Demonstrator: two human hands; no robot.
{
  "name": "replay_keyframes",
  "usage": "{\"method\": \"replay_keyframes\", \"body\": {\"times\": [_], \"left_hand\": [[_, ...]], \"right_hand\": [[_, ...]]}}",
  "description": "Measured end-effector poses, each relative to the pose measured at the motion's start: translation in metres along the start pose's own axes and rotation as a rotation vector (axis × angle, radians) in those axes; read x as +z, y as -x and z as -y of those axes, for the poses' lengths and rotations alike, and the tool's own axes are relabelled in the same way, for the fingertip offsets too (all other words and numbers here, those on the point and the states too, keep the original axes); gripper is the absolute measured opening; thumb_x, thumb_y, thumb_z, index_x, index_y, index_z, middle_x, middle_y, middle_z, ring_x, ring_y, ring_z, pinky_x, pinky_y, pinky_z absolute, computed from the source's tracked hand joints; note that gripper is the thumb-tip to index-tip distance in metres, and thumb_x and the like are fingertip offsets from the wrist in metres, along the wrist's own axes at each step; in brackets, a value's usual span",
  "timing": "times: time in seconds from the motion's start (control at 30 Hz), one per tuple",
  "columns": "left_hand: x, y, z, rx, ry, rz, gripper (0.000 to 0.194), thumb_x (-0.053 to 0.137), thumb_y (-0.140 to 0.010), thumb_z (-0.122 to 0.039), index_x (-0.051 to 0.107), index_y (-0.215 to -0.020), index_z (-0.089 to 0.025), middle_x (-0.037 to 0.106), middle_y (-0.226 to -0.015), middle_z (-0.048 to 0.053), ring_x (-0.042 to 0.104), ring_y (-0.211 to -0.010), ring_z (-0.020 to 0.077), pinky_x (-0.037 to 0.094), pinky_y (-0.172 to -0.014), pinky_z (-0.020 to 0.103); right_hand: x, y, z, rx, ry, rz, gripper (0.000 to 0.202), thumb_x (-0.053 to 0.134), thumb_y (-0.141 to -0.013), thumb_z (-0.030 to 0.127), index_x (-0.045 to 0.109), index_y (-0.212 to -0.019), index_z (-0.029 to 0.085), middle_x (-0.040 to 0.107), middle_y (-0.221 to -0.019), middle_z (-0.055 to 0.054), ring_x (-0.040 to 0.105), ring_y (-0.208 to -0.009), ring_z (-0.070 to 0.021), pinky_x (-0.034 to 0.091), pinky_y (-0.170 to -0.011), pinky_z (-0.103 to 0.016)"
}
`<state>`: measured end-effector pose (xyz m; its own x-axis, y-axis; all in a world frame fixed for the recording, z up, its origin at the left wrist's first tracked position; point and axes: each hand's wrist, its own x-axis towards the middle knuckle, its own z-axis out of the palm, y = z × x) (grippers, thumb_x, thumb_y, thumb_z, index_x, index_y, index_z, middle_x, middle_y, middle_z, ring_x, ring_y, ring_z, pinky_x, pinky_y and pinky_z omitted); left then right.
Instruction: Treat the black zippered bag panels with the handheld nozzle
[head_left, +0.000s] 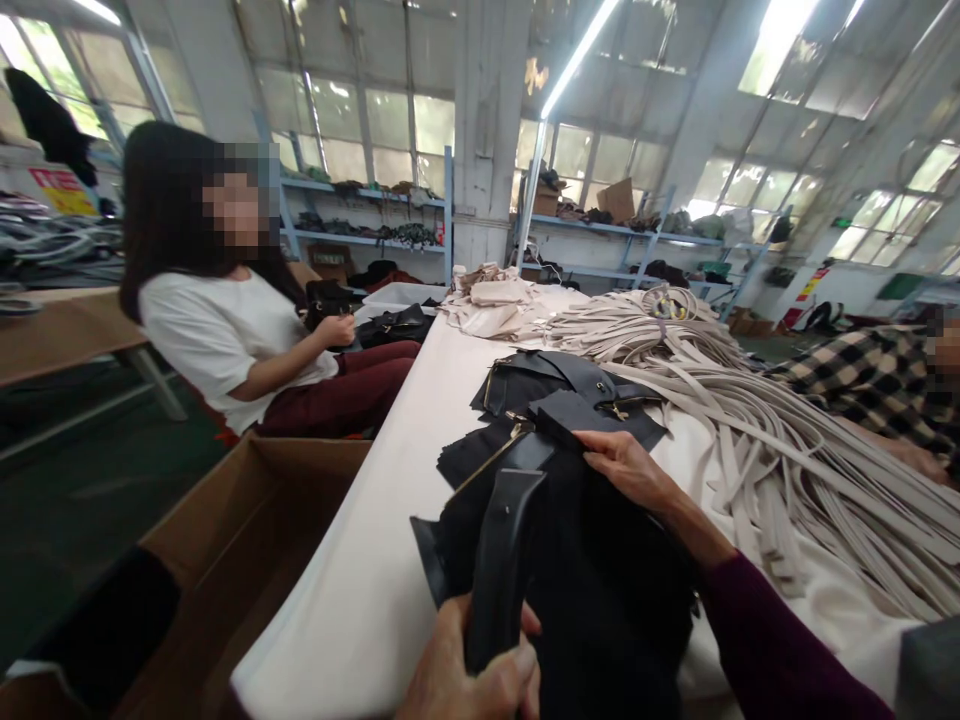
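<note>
My left hand (pixel 469 665) is wrapped round a folded black leather strip (pixel 510 540) that stands up from the work. With thumb and fingers, my right hand (pixel 634 470) pinches the edge of a black leather panel (pixel 556 412). Under both hands lies black fabric (pixel 600 580), partly hidden by my right forearm. A gold zipper (pixel 491 460) runs along a black piece to the left of the panel. Just beyond, more black pieces (pixel 540 380) with gold zippers lie stacked on the table.
The white-covered table (pixel 367 530) has a bundle of beige straps (pixel 720 400) on the right and beige pieces (pixel 495 290) at the far end. An open cardboard box (pixel 217 520) stands at the left edge. One person (pixel 225 340) sits left; another's checked sleeve (pixel 847 380) shows right.
</note>
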<state>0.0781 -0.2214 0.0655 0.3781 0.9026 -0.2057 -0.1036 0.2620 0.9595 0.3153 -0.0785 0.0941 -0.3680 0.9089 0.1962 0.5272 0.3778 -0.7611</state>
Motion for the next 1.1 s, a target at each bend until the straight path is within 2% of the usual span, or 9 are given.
{"method": "replay_keyframes", "body": {"times": [0.07,0.2,0.3,0.43,0.6,0.7,0.87,1.0,1.1], "left_hand": [[0.002,-0.005,0.001,-0.018,0.057,0.03,0.052,0.064,-0.066,-0.056,0.042,-0.09,-0.015,0.052,-0.05,-0.004,0.046,-0.044,0.0098,0.037,-0.049,0.024],[0.004,-0.01,0.005,-0.068,0.093,0.07,0.052,0.065,-0.067,-0.053,0.042,-0.092,-0.014,0.052,-0.051,-0.005,0.045,-0.042,0.0074,0.036,-0.044,0.021],[0.004,-0.01,0.007,-0.083,0.114,0.101,0.045,0.062,-0.071,-0.049,0.045,-0.092,-0.013,0.052,-0.053,-0.005,0.045,-0.041,0.0057,0.035,-0.042,0.019],[0.005,-0.015,0.012,-0.074,0.231,0.146,0.039,0.062,-0.076,-0.045,0.047,-0.094,-0.013,0.054,-0.056,-0.004,0.048,-0.041,0.0058,0.039,-0.043,0.019],[-0.003,-0.029,0.013,0.012,0.461,0.051,0.02,0.056,-0.084,-0.031,0.049,-0.091,-0.015,0.053,-0.058,-0.005,0.046,-0.038,0.0063,0.042,-0.038,0.021],[-0.011,-0.029,0.011,0.02,0.504,0.02,0.013,0.051,-0.087,-0.027,0.048,-0.091,-0.015,0.054,-0.06,-0.005,0.046,-0.039,0.0064,0.043,-0.037,0.021],[-0.013,-0.011,0.014,-0.009,0.496,0.118,0.013,0.049,-0.089,-0.028,0.045,-0.095,-0.016,0.056,-0.063,-0.004,0.048,-0.039,0.006,0.043,-0.038,0.02],[-0.01,-0.006,0.02,-0.068,0.459,0.178,0.012,0.049,-0.088,-0.026,0.045,-0.094,-0.016,0.056,-0.061,-0.003,0.048,-0.039,0.0063,0.043,-0.041,0.021],[-0.009,-0.012,0.02,-0.099,0.471,0.134,0.012,0.049,-0.088,-0.026,0.045,-0.093,-0.016,0.056,-0.06,-0.003,0.048,-0.039,0.0073,0.043,-0.039,0.022]], "right_hand": [[0.009,0.01,0.005,0.031,-0.149,0.036,0.041,0.051,-0.08,0.024,0.062,-0.118,0.016,0.07,-0.092,-0.002,0.063,-0.085,-0.021,0.049,-0.074,-0.03],[0.023,0.025,0.016,0.095,-0.221,0.112,0.04,0.053,-0.084,0.028,0.059,-0.123,0.018,0.069,-0.102,-0.003,0.062,-0.086,-0.0183,0.048,-0.076,-0.027],[0.025,0.033,0.02,0.172,-0.368,0.157,0.039,0.054,-0.085,0.031,0.06,-0.122,0.02,0.069,-0.102,-0.002,0.062,-0.083,-0.0164,0.048,-0.074,-0.026],[0.023,0.044,0.015,0.314,-0.58,0.137,0.039,0.065,-0.077,0.032,0.065,-0.115,0.022,0.068,-0.107,-0.003,0.063,-0.089,-0.018,0.048,-0.078,-0.027],[0.024,0.058,0.002,0.431,-0.727,0.199,0.037,0.068,-0.074,0.029,0.067,-0.11,0.022,0.069,-0.105,-0.004,0.063,-0.091,-0.0212,0.047,-0.084,-0.033],[0.024,0.056,-0.004,0.454,-0.783,0.241,0.041,0.066,-0.074,0.028,0.065,-0.115,0.023,0.069,-0.103,-0.003,0.064,-0.089,-0.0203,0.048,-0.082,-0.032],[0.025,0.044,-0.005,0.403,-0.721,0.195,0.039,0.066,-0.072,0.028,0.067,-0.111,0.022,0.069,-0.105,-0.004,0.063,-0.092,-0.0208,0.048,-0.083,-0.031],[0.028,0.04,0.003,0.353,-0.758,0.315,0.042,0.062,-0.075,0.025,0.063,-0.117,0.019,0.069,-0.103,-0.004,0.064,-0.09,-0.0205,0.048,-0.082,-0.03],[0.031,0.047,0.012,0.371,-0.757,0.282,0.036,0.066,-0.073,0.025,0.068,-0.109,0.021,0.07,-0.103,-0.003,0.064,-0.086,-0.0193,0.049,-0.078,-0.027]]}}
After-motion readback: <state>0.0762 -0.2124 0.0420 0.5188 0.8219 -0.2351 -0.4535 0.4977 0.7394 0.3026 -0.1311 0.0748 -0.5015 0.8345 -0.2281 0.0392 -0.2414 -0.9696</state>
